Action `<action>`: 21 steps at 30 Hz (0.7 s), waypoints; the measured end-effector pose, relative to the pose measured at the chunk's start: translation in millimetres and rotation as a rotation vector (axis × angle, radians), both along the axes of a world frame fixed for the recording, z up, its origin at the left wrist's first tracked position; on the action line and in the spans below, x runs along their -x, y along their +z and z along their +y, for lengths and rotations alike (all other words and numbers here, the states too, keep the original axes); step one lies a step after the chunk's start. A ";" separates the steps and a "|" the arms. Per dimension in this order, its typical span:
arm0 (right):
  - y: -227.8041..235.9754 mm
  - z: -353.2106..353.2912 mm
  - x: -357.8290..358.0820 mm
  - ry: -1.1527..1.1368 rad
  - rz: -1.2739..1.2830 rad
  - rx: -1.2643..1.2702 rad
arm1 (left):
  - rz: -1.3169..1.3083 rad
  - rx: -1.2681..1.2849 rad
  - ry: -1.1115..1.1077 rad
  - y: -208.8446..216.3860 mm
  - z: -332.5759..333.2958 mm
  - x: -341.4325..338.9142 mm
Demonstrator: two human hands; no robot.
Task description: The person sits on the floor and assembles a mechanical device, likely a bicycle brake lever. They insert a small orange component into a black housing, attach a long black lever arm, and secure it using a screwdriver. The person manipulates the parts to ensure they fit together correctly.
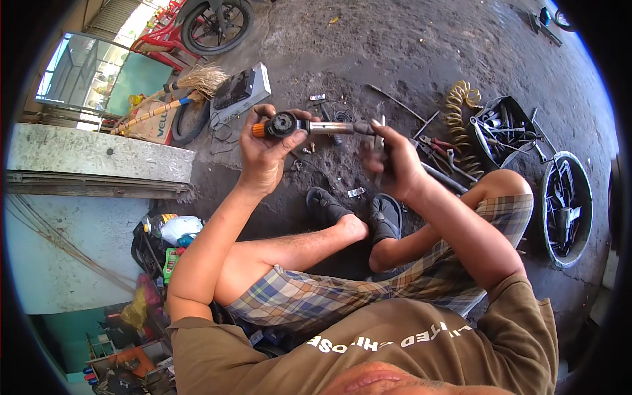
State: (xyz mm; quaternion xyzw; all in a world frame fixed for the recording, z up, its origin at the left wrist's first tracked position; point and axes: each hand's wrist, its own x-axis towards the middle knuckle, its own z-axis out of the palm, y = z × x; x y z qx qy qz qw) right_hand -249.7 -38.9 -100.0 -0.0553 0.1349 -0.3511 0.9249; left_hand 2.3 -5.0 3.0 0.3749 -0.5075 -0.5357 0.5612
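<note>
While the person sits low over the stained floor (421,46), a metal shaft part (309,126) with a round head and an orange end is held up level at about twelve o'clock, probably so that it can be seen closely and worked on from both ends. The left hand (263,155) is wrapped around the round head, thumb over the front. The right hand (392,161) is closed on the opposite dark end, and a thin tool seems to be pinched in its fingers, though that cannot be told for sure. Two sandals (359,212) are planted below the part. Two open trays (503,128) of tools are set at three o'clock, within reach, beside one yellow coiled hose (461,105). One broom (187,85) lies at ten o'clock, one wheel (217,23) at eleven.
</note>
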 end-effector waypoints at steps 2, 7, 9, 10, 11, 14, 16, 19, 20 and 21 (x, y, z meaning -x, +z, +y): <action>-12.0 -11.8 -7.2 -0.055 0.079 -0.196 | 0.018 -0.006 0.049 -2.8 -1.2 -5.9; -36.7 -9.7 -15.0 0.015 0.397 -0.228 | 0.034 -0.058 0.095 -3.0 -1.5 -12.3; -55.8 -13.4 -9.1 0.110 0.165 -0.164 | 0.023 -0.048 0.088 -3.8 -3.1 -11.2; -64.9 -18.8 -5.9 0.074 0.191 -0.146 | 0.017 -0.042 0.082 -4.3 -4.8 -10.2; -48.2 -19.2 -10.3 0.057 0.211 -0.130 | 0.013 -0.039 0.091 -4.6 -0.5 -13.5; -22.5 -14.2 -12.9 0.014 0.439 -0.121 | 0.006 -0.022 0.088 -2.6 1.3 -13.0; -36.6 -17.8 -7.6 0.047 0.514 -0.064 | 0.009 -0.011 0.083 -5.0 -1.3 -11.8; -24.9 -25.3 -1.5 -0.055 0.485 0.009 | 0.008 -0.024 0.093 -3.6 -0.3 -15.5; -17.8 -26.9 1.7 -0.082 0.494 0.052 | 0.008 -0.026 0.091 -2.9 0.1 -15.4; -5.7 -24.7 6.1 -0.078 0.601 0.106 | 0.009 -0.028 0.089 -2.4 0.3 -15.2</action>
